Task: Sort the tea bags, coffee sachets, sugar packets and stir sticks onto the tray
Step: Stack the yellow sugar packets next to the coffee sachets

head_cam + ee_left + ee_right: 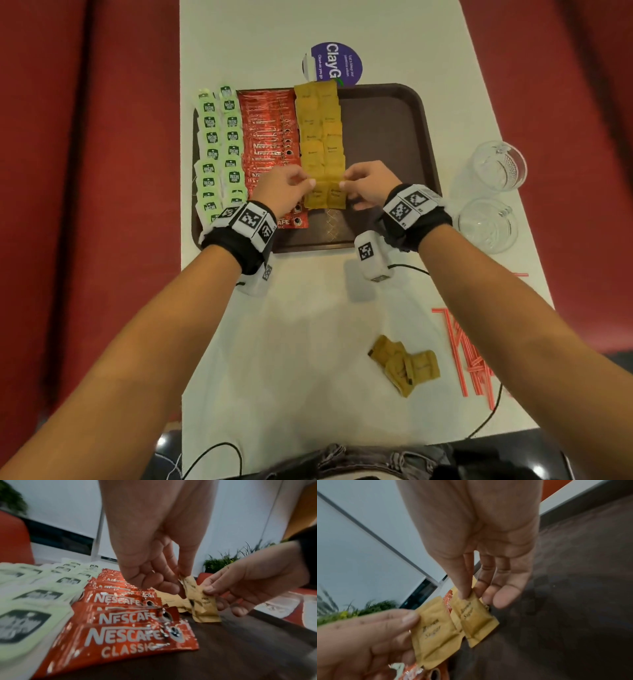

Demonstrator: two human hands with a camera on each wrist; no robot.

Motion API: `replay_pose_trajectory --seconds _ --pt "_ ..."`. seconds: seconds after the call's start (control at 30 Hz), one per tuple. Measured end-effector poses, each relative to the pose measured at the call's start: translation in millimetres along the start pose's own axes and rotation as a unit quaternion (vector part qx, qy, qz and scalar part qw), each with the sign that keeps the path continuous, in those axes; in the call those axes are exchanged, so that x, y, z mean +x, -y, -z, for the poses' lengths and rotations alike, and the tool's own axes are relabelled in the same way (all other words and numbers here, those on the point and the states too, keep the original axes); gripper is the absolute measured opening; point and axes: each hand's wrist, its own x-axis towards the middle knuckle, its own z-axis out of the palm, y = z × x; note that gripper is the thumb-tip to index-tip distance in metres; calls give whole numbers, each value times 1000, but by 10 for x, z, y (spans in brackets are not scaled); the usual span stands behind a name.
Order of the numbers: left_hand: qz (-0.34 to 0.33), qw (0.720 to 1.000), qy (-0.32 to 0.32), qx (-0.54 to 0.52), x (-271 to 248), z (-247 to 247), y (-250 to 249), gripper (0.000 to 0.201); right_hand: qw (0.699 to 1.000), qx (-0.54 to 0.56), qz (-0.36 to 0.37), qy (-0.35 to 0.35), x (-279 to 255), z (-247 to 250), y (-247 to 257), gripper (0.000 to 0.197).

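Note:
Over the near end of the brown tray [394, 113], my left hand [308, 183] pinches one brown sugar packet [315, 198] by its top corner. My right hand [346, 183] pinches a second sugar packet [337, 193] beside it. In the right wrist view, thumb and forefinger [467, 592] hold the right packet [476, 622], and the left packet [435, 635] hangs next to it. On the tray lie green tea bags [219, 147], red coffee sachets [270, 137] and a double column of sugar packets [320, 130]. The tray's right half is bare.
Loose sugar packets [406, 366] lie in a heap on the white table near me. Red stir sticks [469, 356] are scattered at the table's right edge. Two glass cups [498, 166] [486, 224] stand right of the tray. A purple round sticker [334, 63] lies beyond it.

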Motion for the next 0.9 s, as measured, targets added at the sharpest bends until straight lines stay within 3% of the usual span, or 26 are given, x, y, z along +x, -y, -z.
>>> replay_pose_trajectory --seconds 0.23,0.53,0.67,0.9 --pt "-16 999 7 31 132 -31 59 23 995 -82 29 -46 165 -37 -5 16" --pt "-38 998 -10 56 204 -81 107 18 994 -86 50 -52 203 -4 -71 14" --pt "-27 999 -38 18 252 -90 102 18 992 -99 57 -51 223 3 -79 14" --pt "-29 999 -17 -15 304 -102 102 14 991 -101 61 -58 274 49 -107 14"
